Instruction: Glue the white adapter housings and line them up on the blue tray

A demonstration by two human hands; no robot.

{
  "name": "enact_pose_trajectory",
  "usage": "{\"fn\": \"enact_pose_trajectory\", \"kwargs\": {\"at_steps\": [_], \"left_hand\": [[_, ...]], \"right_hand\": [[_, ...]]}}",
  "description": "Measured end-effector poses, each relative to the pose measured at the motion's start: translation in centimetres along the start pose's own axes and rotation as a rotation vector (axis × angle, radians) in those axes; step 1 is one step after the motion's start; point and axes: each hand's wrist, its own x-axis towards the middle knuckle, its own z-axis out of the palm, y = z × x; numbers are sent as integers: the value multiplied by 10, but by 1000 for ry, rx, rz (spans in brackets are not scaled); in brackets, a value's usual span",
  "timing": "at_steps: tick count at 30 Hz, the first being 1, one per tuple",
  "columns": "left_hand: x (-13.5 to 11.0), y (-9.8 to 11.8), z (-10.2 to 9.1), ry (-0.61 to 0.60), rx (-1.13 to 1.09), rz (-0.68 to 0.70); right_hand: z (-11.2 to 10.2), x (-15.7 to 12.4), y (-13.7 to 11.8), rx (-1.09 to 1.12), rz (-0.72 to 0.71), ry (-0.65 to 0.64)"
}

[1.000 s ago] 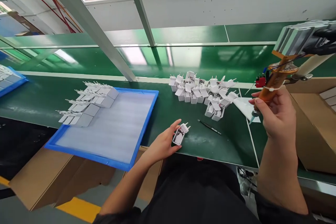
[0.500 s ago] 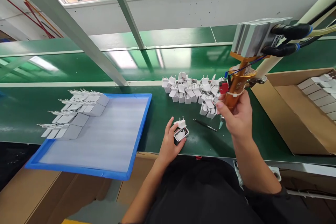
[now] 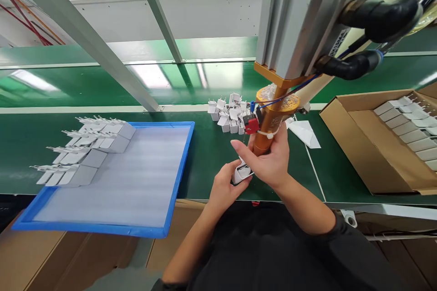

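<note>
My left hand (image 3: 223,186) grips a small white charger housing (image 3: 241,173) on the green bench near its front edge. My right hand (image 3: 269,161) is wrapped round the orange barrel of a hanging tool (image 3: 269,129), which carries a red switch, a grey metal block on top and black hoses. The tool's tip points down at the housing and is hidden behind my fingers. A pile of white charger housings (image 3: 229,112) lies just behind the tool.
A blue tray (image 3: 170,182) with a foam liner sits at the left, rows of white chargers (image 3: 85,148) in its far corner. An open cardboard box (image 3: 344,145) with more chargers stands at the right. White paper (image 3: 305,132) lies near it. A conveyor runs behind.
My right hand has brought the hanging tool leftward and down, from beside the pile to right over the housing in my left hand. The left hand has shifted slightly toward me.
</note>
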Motion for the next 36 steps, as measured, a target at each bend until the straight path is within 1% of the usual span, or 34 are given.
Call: {"fn": "enact_pose_trajectory", "kwargs": {"at_steps": [6,11,19,25,27,30,34,36], "left_hand": [[2,11,-4,-20,-53,0],[0,14,-4,-23,-33,21],[-1,14,0,-42,-52,4],[-2,16,1,-79,-78,-62],[-1,14,4,-74,-91,-75],[0,10,14,-55,-141,-78],[5,11,32,-24,-245,-22],[8,13,40,16,-282,-7]], "right_hand": [[-4,-2,4,-12,-62,2],[-11,0,7,-74,-116,7],[-11,-2,9,-53,-101,-12],[-10,-2,6,-6,-72,-24],[-11,-3,6,35,-65,-42],[-10,-4,7,52,-65,-51],[-5,-4,3,51,-90,-36],[-3,-5,0,43,-99,-10]]}}
